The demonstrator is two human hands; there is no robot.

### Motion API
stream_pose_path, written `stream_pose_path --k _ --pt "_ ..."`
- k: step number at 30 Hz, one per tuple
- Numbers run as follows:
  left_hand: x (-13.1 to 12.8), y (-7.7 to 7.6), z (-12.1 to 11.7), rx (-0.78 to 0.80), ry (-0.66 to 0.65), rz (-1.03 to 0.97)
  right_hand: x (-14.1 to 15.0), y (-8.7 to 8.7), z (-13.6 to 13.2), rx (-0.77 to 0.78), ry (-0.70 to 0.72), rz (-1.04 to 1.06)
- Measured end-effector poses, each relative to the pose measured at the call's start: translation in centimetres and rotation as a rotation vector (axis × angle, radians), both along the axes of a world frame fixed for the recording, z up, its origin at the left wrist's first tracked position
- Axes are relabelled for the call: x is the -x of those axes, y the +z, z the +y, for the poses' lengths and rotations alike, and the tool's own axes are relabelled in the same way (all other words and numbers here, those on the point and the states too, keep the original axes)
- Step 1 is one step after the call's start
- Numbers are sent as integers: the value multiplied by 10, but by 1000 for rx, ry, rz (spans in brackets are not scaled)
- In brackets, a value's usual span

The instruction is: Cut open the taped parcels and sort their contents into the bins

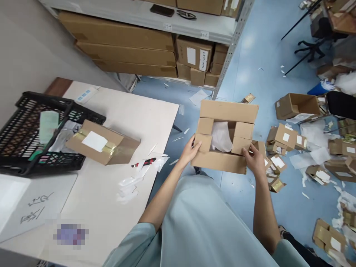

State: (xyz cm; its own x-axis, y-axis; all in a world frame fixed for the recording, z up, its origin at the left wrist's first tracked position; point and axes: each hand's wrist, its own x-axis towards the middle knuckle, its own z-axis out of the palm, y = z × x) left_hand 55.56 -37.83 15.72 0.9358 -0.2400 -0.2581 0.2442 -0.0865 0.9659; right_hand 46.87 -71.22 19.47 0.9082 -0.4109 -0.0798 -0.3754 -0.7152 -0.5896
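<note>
Between my two hands, in front of my body and off the table, is a cardboard box [224,165] with its flaps spread outward. White packing material [221,136] shows through the opening; what else lies inside is hidden. My left hand [191,149] grips the box's left edge, thumb on the corner flap. On the other side my right hand [254,159] grips the right edge, its thumb also on a flap. A second cardboard box [122,148] with a white label lies tilted on the table, against a black plastic crate [58,159].
The white table [111,207] stands at left, holding a red and black box cutter [147,162] among paper scraps [130,187]. A metal shelf [211,31] loaded with cartons rises ahead. Several boxes [286,135] and wrapping litter the blue floor at right. Another person's dark-clothed leg [297,244] shows lower right.
</note>
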Motion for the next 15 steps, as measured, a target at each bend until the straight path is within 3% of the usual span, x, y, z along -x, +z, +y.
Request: stream_pose_path --k 3,6,10,15 --pt "-24 -7 -58 -131 -108 70 -1 -11 -44 94 -187 58" --pt "-29 -10 -82 -183 -179 74 -6 -22 -60 106 -214 84" --pt "-21 -14 -65 -203 -163 79 -29 -38 -41 0 -123 132" --pt "1 -28 -9 -226 24 149 -73 -53 32 -79 198 163"
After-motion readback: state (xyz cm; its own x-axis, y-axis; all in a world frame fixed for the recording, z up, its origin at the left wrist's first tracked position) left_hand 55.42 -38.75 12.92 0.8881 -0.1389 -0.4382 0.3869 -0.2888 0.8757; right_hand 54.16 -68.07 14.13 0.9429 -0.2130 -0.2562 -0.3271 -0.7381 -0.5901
